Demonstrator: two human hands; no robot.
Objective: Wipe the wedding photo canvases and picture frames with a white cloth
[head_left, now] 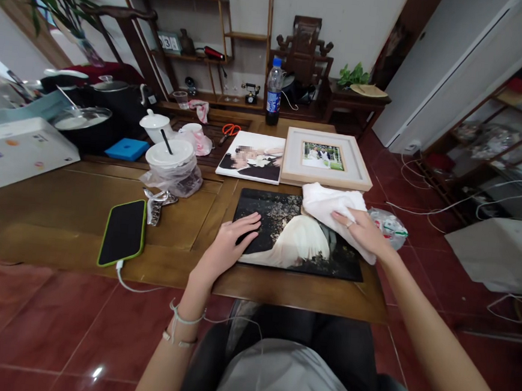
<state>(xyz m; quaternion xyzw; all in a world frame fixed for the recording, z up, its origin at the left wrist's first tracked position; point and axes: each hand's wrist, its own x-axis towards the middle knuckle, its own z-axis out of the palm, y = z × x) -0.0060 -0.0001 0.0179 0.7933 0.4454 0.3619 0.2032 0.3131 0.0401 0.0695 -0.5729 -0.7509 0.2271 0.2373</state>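
A dark photo panel (262,238) showing a long white gown lies flat on the wooden table in front of me. My left hand (230,241) rests on its left edge, fingers stretched out and holding nothing. On its upper right part lies a folded white cloth (332,204), gripped by my right hand (362,230), whose fingers press down on it. The cloth covers that corner of the panel. Just behind stand a white-edged photo print (255,156) and a light wooden picture frame (353,172) with a small outdoor photo, lying side by side.
Left on the table (187,214) are a charging phone (123,233), a lidded cup (169,153) in plastic, a blue box (126,149) and a white box (20,155). Orange-handled scissors (230,130) and a cola bottle (274,94) stand farther back. A plastic bag (389,227) hangs by the right edge.
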